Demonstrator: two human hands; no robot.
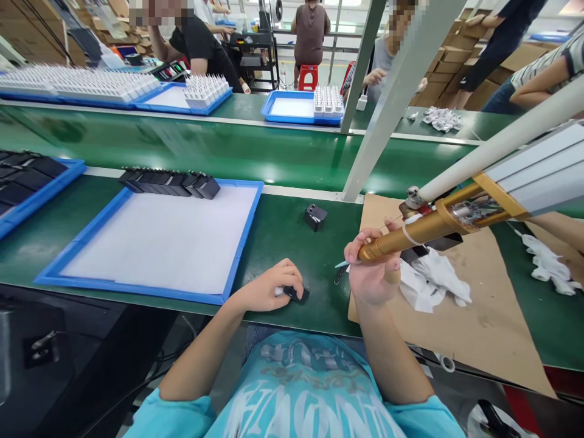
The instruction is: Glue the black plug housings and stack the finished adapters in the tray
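Left hand (274,286) pinches one small black piece (299,295) on the green table (278,231); one black block (316,217) sits beyond, right of one blue tray (247,229). Right hand (373,283) is behind one gold tool (401,238), grip hidden: can't tell.

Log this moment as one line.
left hand: curled over small black part; right hand: around gold tool; black box: on green bench, between blue tray and cardboard

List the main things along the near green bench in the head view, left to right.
Black-filled tray → paper-lined tray → left hand → lone black box → right hand → crumpled white heap → farther white heap.
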